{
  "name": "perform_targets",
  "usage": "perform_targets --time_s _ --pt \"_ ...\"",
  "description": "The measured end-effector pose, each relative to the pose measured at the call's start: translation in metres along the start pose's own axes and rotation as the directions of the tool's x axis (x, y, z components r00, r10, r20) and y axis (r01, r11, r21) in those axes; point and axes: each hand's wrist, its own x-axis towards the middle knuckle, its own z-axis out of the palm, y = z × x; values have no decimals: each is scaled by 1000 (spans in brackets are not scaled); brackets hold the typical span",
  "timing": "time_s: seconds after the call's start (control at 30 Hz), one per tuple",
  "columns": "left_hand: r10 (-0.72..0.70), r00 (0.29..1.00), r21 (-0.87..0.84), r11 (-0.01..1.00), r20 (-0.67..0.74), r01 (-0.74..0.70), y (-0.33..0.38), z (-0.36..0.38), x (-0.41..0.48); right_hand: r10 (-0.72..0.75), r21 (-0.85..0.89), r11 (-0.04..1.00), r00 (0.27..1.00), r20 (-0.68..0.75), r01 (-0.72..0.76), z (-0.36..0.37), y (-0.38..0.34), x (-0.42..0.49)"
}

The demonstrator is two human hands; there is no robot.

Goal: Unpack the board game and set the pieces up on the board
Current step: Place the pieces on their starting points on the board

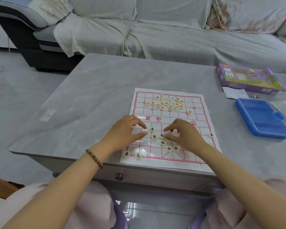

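the board (198,115), a white sheet with a red grid, lies flat at the near edge of the grey worktop (97,96). the red pieces (166,103) sit in a loose cluster on its far half, with one red piece (189,112) off to the right of them. the black pieces are scattered over the near half: two (126,153) stand side by side at the near left corner, one (211,135) is alone at the right edge, and several are bunched in the middle (162,142). both hands hover low over that middle bunch. the left hand (125,131), with a bead bracelet (94,158) on its wrist, has its fingers curled and its thumb and forefinger spread apart, nothing between them, the tips just beside a black piece (152,129). the right hand (183,134) is curled too, its thumb tip touching another black piece (162,135) with the forefinger reaching above it; whether it grips that piece i cannot tell. well apart to the right lie a blue plastic case (262,118), and beyond it a paper slip (234,93) and the purple game box (248,78). a sofa (172,30) under a pale cover stands behind the worktop.
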Motion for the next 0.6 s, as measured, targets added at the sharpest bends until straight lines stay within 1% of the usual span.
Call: perform_targets --time_s 0.07,0.2,0.27,0.3,0.37,0.43,0.47,0.53,0.6 --pt "-2 1000 4 1000 -6 2 1 2 3 -10 -55 998 1000 7 10 3 -4 4" --pt "1 1000 9 1000 -22 -1 -1 3 3 -34 -108 993 999 28 37 6 -5 7" --pt "1 1000 21 1000 -29 0 -3 3 2 -49 -125 991 999 15 51 5 -6 7" --pt "-2 1000 22 1000 -28 2 -5 3 1 -53 -108 993 999 -3 53 3 -8 5" --pt "-8 1000 17 1000 -16 8 -7 2 -2 -72 -17 997 997 -25 72 -3 -15 -2" --pt "-6 1000 13 1000 0 6 -7 1 -6 -127 79 989 991 32 124 -4 -23 -15" --pt "0 1000 2 1000 6 0 -7 1 -9 -166 95 983 983 73 159 -2 -27 -23" --pt "22 999 -23 1000 26 -22 -7 1 -15 -221 71 974 966 134 214 7 -30 -35" --pt "47 997 10 999 67 -47 -7 1 -20 -235 65 972 959 156 228 15 -28 -40"
